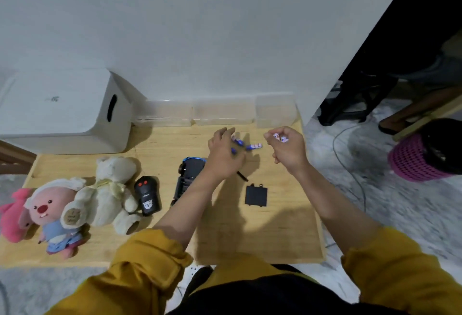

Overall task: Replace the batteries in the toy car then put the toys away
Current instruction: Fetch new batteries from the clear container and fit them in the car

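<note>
The blue and black toy car (187, 177) lies upside down on the wooden board (287, 227), partly hidden by my left forearm. Its black battery cover (256, 195) rests to the right, beside a thin black screwdriver (242, 176). Several blue and white batteries (253, 146) lie at the back of the board. My left hand (225, 154) hovers over them, fingers loosely spread, with one battery at its fingertips. My right hand (287, 147) grips two batteries (279, 137) in curled fingers.
A black remote control (147, 196) lies left of the car. A cream teddy bear (107, 192), a pink plush (53, 214) and a darker pink plush (13, 214) lie on the left. A white storage box (62, 112) and clear plastic containers (222, 113) stand by the wall. A pink basket (425, 154) sits right.
</note>
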The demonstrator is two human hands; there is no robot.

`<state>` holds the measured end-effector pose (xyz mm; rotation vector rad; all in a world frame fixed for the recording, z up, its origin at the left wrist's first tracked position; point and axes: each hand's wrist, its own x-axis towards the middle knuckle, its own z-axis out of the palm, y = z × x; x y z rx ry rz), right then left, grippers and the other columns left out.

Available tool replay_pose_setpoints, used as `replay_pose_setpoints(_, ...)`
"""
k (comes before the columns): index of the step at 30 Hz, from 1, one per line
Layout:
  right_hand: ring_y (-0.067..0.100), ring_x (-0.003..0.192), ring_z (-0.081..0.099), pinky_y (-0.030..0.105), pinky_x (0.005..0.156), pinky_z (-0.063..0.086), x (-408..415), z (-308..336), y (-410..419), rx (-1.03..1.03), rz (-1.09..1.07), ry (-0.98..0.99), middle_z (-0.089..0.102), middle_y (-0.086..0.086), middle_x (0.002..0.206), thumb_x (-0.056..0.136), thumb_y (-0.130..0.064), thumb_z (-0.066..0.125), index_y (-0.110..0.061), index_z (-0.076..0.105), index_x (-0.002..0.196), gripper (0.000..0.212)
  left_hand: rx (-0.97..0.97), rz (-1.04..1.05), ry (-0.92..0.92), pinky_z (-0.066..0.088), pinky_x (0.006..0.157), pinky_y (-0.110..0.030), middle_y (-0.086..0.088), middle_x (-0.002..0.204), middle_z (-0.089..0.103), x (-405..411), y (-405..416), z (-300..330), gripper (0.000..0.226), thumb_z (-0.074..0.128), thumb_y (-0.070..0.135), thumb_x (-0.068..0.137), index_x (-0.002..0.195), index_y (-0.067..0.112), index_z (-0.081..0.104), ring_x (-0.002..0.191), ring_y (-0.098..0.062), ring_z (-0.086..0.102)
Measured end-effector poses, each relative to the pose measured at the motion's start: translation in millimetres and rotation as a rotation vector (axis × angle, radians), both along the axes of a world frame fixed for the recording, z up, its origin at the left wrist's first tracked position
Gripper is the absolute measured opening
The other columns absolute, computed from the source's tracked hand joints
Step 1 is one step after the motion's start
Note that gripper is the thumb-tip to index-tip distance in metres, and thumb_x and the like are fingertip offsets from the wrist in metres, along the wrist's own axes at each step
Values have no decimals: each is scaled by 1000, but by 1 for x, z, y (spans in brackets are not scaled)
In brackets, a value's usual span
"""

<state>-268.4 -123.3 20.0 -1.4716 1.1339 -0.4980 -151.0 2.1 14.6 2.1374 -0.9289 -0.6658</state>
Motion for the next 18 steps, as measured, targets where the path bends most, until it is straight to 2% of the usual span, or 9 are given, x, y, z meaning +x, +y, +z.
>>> replay_pose_setpoints(2,9,46,52,22,42,45,-6,-5,-23,-129,32,39,64,1,83,80,-20,74,-13,66,97,20,-4,-16,-27,26,105,-31,-12,145,31,-5,-24,-4,65,66,21,85,141,10,35,132,-31,26)
replay_pose_setpoints(4,9,69,62,20,61,52,-11,-12,-46,-221,80,54,69,3,96,77,-17,76,-12,66,107,32,0,-23,-40,27,107,-32,-12,145,33,-7,-46,-11,68,69,26,83,140,9,37,133,-31,27)
replay_pose_setpoints(6,13,101,63,18,88,46,-13,-18,-68,-326,168,99,67,4,116,78,-13,76,-10,63,118,42,2,-50,-65,26,110,-34,-13,148,32,-7,-64,-17,69,67,28,82,140,9,37,137,-30,25)
replay_pose_setpoints(8,15,122,53,21,101,38,-12,-24,-89,-438,277,158,57,4,134,80,-11,73,-11,59,126,49,-1,-69,-109,20,111,-32,-13,152,27,-6,-80,-21,68,66,22,83,142,8,35,140,-29,21)
replay_pose_setpoints(11,11,132,43,22,102,36,-6,-31,-114,-528,415,255,39,-1,149,83,-13,69,-19,53,133,52,-46,-89,-166,21,112,-35,-15,154,22,-2,-98,-26,70,67,17,82,143,5,35,141,-32,21)
replay_pose_setpoints(13,12,133,41,29,104,39,-2,-36,-127,-568,505,328,32,-4,152,87,-17,65,-23,51,135,50,-80,-135,-217,24,113,-43,-19,154,22,2,-108,-31,72,67,17,78,142,3,37,140,-36,24)
replay_pose_setpoints(16,14,131,44,35,102,43,-1,-44,-138,-609,547,354,33,-5,151,90,-17,61,-25,54,132,44,-36,-222,-284,15,112,-53,-15,156,18,10,-122,-37,72,67,9,76,143,9,38,143,-32,19)
replay_pose_setpoints(18,14,131,45,34,103,42,-2,-50,-140,-607,536,313,36,-5,150,89,-14,61,-26,56,130,42,-24,-256,-333,17,113,-58,-16,155,21,16,-130,-42,74,64,-4,71,141,8,42,143,-33,21)
